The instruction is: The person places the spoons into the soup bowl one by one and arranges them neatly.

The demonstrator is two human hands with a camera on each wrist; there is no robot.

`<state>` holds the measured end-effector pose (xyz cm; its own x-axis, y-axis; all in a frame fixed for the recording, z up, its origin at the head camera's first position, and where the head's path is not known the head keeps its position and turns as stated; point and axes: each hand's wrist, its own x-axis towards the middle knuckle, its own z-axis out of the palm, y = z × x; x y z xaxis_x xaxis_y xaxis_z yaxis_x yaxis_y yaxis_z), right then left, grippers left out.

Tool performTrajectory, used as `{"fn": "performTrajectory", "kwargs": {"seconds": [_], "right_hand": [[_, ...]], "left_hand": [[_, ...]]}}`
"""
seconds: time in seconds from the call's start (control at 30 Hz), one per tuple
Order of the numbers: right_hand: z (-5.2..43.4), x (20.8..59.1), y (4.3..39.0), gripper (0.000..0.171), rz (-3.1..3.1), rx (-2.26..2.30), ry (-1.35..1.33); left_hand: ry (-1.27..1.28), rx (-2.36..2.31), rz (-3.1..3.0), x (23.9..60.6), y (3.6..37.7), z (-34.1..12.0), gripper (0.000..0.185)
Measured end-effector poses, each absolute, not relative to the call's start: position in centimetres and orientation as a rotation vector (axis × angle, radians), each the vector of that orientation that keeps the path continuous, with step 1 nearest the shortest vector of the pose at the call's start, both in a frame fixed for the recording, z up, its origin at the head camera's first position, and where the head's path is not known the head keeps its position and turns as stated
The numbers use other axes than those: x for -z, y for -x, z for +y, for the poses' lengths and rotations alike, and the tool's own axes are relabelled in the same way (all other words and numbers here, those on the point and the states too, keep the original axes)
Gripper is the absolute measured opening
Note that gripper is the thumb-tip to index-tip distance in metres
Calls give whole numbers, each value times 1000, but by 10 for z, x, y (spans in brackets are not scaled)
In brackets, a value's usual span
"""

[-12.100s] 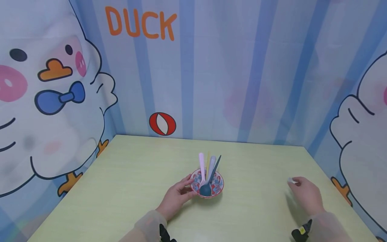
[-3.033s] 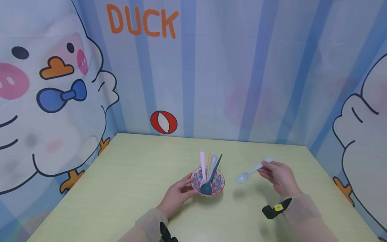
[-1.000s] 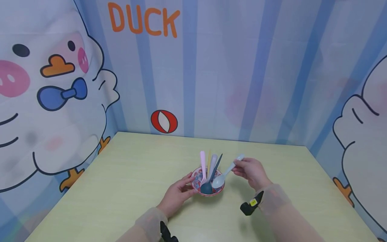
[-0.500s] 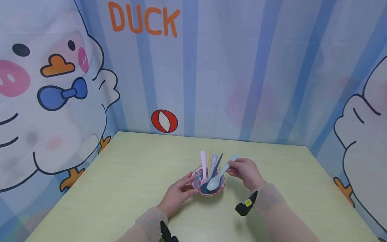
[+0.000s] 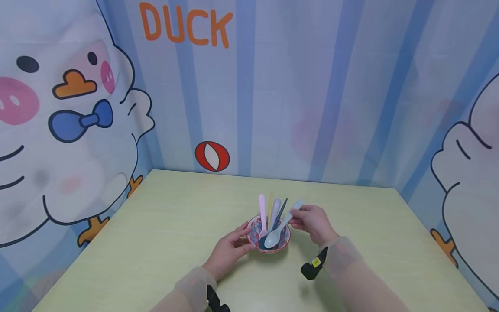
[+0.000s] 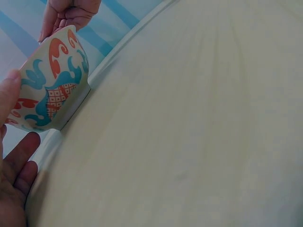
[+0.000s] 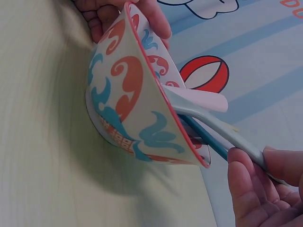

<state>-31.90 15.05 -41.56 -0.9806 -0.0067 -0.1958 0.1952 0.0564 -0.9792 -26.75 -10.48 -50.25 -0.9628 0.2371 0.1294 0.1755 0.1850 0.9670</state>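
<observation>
A patterned bowl with a red rim stands on the table, holding a pink spoon, a thin yellow stick, a pale purple handle and a dark teal spoon. My left hand grips the bowl's left side, with a digit over the rim in the right wrist view. On the right, my right hand pinches a light blue spoon by its handle between thumb and fingers. That spoon's head lies inside the bowl, covering most of the teal spoon's head.
The pale wood-look table reaches back to a blue striped curtain printed with ducks and a red ball. A black wrist camera mount sits on my right wrist, another on my left.
Earlier my right hand was far right with a small pale item, then held the light blue spoon beside the bowl. It has moved left, bringing the spoon's head into the bowl. My left hand stays put.
</observation>
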Motion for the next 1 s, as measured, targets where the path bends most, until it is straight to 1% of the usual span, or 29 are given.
{"fn": "performTrajectory", "kwargs": {"seconds": [0.37,0.67,1.0], "right_hand": [[148,422,323,23,2224,2004,-191],[143,428,324,28,2274,2006,-203],[136,430,325,29,2295,2002,-307]], "left_hand": [[-417,-1937,2373,500,267,-104,52],[-407,-1933,2363,500,266,-105,52],[-417,-1947,2354,498,265,-105,51]]}}
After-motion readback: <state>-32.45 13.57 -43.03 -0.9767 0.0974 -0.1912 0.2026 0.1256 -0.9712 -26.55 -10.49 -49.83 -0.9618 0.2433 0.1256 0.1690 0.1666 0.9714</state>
